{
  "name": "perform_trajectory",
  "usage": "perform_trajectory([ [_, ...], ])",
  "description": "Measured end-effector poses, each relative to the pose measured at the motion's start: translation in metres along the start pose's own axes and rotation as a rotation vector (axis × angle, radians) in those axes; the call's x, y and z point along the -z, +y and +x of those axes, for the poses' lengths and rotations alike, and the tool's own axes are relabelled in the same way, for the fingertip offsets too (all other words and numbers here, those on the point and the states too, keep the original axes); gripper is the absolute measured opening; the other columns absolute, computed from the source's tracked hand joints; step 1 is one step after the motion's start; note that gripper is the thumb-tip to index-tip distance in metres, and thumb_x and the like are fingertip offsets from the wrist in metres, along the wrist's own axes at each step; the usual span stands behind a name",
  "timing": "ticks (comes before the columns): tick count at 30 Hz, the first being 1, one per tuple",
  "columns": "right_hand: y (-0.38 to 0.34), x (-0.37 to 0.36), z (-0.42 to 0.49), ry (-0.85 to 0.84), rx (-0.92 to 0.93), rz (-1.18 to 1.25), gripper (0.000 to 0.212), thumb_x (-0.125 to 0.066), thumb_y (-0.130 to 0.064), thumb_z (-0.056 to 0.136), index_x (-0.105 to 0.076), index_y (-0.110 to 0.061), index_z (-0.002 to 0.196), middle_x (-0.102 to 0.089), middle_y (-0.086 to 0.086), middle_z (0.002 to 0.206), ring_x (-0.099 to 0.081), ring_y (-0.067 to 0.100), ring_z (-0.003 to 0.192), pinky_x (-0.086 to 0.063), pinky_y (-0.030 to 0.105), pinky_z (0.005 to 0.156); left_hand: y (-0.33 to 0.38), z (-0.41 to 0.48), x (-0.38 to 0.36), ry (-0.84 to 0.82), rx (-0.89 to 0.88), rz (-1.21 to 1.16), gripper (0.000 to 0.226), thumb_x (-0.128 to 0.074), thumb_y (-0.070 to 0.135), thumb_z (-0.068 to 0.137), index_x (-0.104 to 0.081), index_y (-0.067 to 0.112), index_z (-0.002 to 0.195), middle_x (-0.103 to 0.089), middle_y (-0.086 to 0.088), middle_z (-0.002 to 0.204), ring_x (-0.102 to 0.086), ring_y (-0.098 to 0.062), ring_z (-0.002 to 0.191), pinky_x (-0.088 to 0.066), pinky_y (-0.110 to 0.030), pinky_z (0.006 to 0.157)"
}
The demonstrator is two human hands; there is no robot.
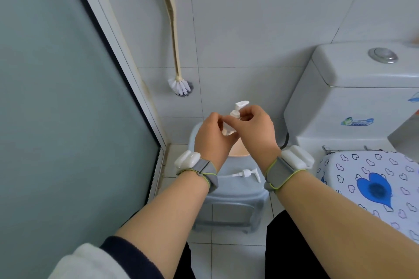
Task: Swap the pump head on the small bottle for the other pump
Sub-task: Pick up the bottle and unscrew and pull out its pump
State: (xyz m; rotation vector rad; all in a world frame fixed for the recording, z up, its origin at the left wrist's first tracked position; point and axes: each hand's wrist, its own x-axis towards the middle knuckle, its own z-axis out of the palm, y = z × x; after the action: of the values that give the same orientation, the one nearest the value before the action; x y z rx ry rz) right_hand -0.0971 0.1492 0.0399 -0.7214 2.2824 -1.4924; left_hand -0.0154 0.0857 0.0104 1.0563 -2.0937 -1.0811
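Left hand (212,140) wraps small clear bottle (227,130), right hand (256,129) apparently pinching its white pump head (240,106), spare pump (247,174) lying on smooth grey stool (235,195)

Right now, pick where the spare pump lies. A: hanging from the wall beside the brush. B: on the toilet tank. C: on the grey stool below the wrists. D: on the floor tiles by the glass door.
C: the spare pump lies on its side on the grey stool, while the left hand and right hand hold the small bottle above it.

glossy white plastic spare pump (247,173) on matt grey plastic stool (235,190).
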Motion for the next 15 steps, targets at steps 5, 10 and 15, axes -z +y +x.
perform_trajectory([
  [5,-0.0028,0.0005,0.0018,0.019,-0.007,-0.022,0.036,-0.081,-0.038,0.068,-0.063,-0.009,0.079,-0.06,-0.003,0.066,-0.054,0.012,0.06,-0.043,0.024,0.054,0.0019,0.0003,0.0034,0.002,0.009,0.038,0.036,-0.08,0.037,0.066,-0.052,0.023,0.085,-0.051,0.012,0.071,-0.049,-0.01,0.063,-0.032,-0.023,0.052],
  [10,-0.0011,0.0027,0.0021,0.002,0.014,-0.043,0.035,-0.081,-0.035,0.068,-0.061,-0.007,0.075,-0.055,-0.003,0.061,-0.05,0.013,0.056,-0.044,0.027,0.055,-0.0006,0.0017,0.0053,-0.042,0.003,0.082,0.034,-0.081,0.038,0.065,-0.06,0.022,0.087,-0.055,0.012,0.068,-0.054,-0.01,0.062,-0.037,-0.024,0.051],
  [15,0.0011,0.0059,0.0038,-0.007,0.048,-0.074,0.033,-0.081,-0.032,0.07,-0.058,-0.009,0.072,-0.049,-0.004,0.058,-0.044,0.012,0.054,-0.039,0.025,0.051,-0.0002,-0.0002,0.0033,-0.043,-0.002,0.086,0.035,-0.081,0.039,0.064,-0.065,0.02,0.09,-0.067,0.002,0.078,-0.059,-0.019,0.069,-0.046,-0.032,0.06],
])
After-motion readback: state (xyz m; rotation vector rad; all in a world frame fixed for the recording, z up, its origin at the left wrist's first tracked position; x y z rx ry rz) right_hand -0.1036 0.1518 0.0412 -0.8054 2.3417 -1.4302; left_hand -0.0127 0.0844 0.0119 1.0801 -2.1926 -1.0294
